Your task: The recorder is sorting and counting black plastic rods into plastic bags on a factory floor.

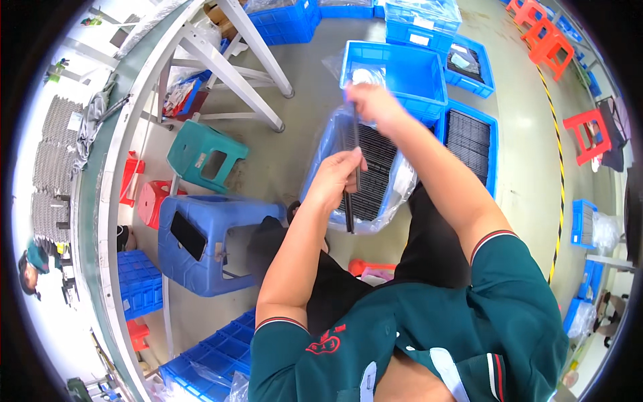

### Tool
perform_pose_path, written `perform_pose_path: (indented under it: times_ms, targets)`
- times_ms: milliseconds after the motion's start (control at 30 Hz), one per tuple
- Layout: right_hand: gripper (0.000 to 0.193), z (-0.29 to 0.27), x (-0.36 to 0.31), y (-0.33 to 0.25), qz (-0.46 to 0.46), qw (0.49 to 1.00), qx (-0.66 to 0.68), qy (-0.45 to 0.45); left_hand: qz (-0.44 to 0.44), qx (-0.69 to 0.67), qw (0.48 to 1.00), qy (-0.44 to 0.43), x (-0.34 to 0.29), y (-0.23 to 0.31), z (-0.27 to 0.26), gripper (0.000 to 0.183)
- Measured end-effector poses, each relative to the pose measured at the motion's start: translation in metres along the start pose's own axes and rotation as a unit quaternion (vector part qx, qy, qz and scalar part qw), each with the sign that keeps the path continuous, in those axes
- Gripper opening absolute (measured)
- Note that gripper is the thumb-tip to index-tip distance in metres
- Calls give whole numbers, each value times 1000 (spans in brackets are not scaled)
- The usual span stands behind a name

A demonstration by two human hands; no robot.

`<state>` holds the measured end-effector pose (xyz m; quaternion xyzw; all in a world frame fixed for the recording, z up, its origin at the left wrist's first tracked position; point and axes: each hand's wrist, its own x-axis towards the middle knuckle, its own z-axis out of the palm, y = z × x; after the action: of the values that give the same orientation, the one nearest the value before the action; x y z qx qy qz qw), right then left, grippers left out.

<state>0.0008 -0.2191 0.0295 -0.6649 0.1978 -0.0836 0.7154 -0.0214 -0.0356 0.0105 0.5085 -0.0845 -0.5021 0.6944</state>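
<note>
My left hand [340, 173] is closed around a thin, dark rod-like strip [349, 213], held steeply over a bin. A second slim dark length shows beside it between my hands; I cannot tell whether they are separate pieces. At its upper end, my right hand [374, 106] is closed in a pinch, slightly smeared by motion. Below both hands stands the bin [323, 144], lined with clear plastic and filled with rows of similar dark strips [375, 181]. My left forearm hides part of its near side.
Beyond the bin stands a blue crate [429, 100]; a crate of dark strips [469, 144] is at its right. Left are a green stool [194, 147], a blue stool [194, 275] bearing a phone [189, 236], and a workbench leg [234, 80]. An orange-red object [368, 265] lies between my legs.
</note>
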Motion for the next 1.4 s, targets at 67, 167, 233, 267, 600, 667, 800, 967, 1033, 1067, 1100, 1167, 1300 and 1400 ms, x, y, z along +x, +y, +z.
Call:
perform_pose_path:
  times_ms: [67, 167, 233, 267, 600, 667, 800, 967, 1033, 1067, 1100, 1167, 1300, 1400]
  targets:
    - [27, -26, 19, -16, 7, 993, 104, 64, -34, -26, 999, -28, -7, 1, -1, 32]
    - [27, -29, 25, -7, 11, 984, 157, 87, -7, -32, 999, -28, -9, 10, -4, 32]
    - [28, -27, 29, 5, 5, 979, 174, 110, -16, -12, 999, -36, -8, 17, 0, 32]
    - [28, -29, 36, 11, 12, 972, 196, 133, -9, -18, 999, -41, -4, 16, 2, 33]
    - [36, 1, 45, 17, 89, 879, 439, 165, 16, -145, 987, 62, 3, 2, 5, 35]
    - [41, -2, 45, 14, 129, 836, 525, 91, 20, -162, 986, 42, 3, 2, 1, 37]
    - [41, -8, 47, 15, 121, 827, 549, 21, -11, -183, 983, -4, 7, -4, 5, 36]
    - [43, -32, 66, 17, 116, 833, 529, 112, 18, -131, 990, -56, 9, -12, 7, 31]
    - [47, -95, 85, 7, 90, 774, 566, 269, 5, -116, 992, -58, -9, -14, 22, 31]
    - [48, -106, 82, 7, 50, 789, 571, 222, 0, -118, 992, -51, -12, -9, 27, 32]
    - [49, -113, 81, 9, 8, 801, 573, 174, -9, -138, 990, -14, -7, -10, 17, 34]
    - [48, -74, 65, -6, 96, 800, 589, 60, 30, -151, 988, 16, -1, -4, 2, 37]
    - [30, -11, 22, -8, 194, 882, 426, -47, 63, -147, 987, 33, 2, 4, -3, 35]
    - [28, 16, -4, 1, 212, 905, 362, -70, 77, -158, 984, 34, -2, 4, -8, 34]
